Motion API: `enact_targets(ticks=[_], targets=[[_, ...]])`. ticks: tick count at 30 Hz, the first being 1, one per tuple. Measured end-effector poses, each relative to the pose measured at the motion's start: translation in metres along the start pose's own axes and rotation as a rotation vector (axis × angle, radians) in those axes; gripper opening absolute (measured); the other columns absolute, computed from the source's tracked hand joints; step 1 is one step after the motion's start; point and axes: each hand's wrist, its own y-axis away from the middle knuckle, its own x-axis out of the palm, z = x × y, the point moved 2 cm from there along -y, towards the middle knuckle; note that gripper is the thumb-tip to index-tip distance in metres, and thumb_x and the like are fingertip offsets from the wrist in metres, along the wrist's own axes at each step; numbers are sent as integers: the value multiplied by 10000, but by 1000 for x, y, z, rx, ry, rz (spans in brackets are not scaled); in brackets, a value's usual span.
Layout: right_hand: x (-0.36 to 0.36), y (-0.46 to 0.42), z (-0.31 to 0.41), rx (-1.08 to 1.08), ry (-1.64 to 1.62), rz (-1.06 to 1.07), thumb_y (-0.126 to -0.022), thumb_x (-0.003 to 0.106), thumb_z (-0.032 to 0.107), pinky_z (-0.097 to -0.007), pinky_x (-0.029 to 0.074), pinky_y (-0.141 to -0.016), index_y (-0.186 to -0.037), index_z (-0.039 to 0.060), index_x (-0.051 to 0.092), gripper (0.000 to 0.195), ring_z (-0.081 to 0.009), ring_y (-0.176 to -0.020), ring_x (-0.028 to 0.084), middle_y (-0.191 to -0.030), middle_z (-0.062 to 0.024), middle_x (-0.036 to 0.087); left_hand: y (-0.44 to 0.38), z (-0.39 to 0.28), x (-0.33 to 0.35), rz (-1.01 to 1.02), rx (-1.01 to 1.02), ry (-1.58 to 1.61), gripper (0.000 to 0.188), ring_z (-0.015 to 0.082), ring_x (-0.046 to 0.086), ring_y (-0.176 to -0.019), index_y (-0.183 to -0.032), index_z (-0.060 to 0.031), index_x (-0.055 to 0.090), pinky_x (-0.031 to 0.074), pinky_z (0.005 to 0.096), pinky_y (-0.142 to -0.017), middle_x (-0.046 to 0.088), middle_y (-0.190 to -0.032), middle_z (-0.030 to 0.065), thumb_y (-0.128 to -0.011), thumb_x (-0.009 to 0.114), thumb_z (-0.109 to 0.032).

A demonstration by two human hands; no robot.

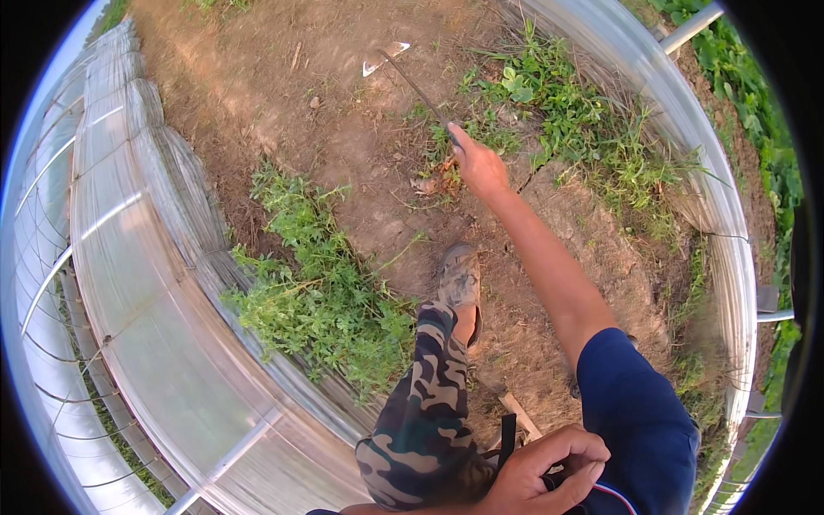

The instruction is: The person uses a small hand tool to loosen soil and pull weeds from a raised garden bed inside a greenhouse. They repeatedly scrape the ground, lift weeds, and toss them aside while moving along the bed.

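My right hand grips the end of a slim, dark-handled tool, and my arm reaches forward and to the left. At the tool's far end, a narrow metal blade with bright tips is at or just above the bare soil; its exact kind, hoe or sickle, is unclear. Close to my body, my left hand is curled with thumb and fingertips together. Something black shows behind its fingers, and a black strap stands beside it. Whether that hand holds either cannot be made out.
Leafy weeds grow at left by plastic sheeting on a metal-hooped tunnel. More weeds line the sheeting at right. My camouflage shoe stands on the soil path. A wood piece lies near my leg.
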Motion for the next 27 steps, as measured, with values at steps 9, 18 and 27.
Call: enact_targets(ticks=[9,18,27], targets=[[20,174,-161,106,261,149,-946,512,229,-493,523,-700,-1437,405,278,572,-403,-790,632,-977,-220,614,3,7,-9,-78,79,90,114,85,539,-811,-989,-39,616,417,225,-678,586,-938,31,-876,613,-56],[11,57,-65,11,215,35,-967,467,251,-479,512,-678,-1435,360,288,513,-383,-761,626,-951,-194,619,1,2,2,-12,-13,91,98,68,525,-767,-970,-41,612,400,212,-643,580,-903,16,-873,608,-49],[-24,286,-210,246,266,158,-924,553,198,-482,504,-685,-1447,344,298,600,-419,-821,625,-989,-228,627,0,4,11,10,48,54,108,54,511,-730,-977,-30,601,388,193,-608,576,-891,15,-869,606,-31]])
